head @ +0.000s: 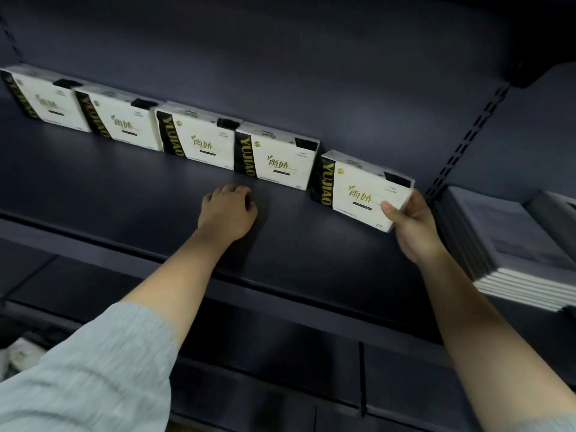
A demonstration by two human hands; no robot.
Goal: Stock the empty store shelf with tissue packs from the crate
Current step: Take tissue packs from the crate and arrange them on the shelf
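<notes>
Here my right hand (411,222) is gripping the fifth tissue pack (361,190) by its lower right corner, thumb on the front face and fingers hidden behind it, at the right end of the row on the shelf (124,188). My left hand (229,213) is resting knuckles-up on the shelf in front of the row, fingers curled under and holding nothing. Four other packs (199,137) are standing along the back wall; the leftmost is blurring. A stack of booklets (511,247) is lying to the right, cut off by the frame edge. A pale sleeve (93,369) is covering my left forearm, and something pale beside it at the lower left is too dim to make out.
</notes>
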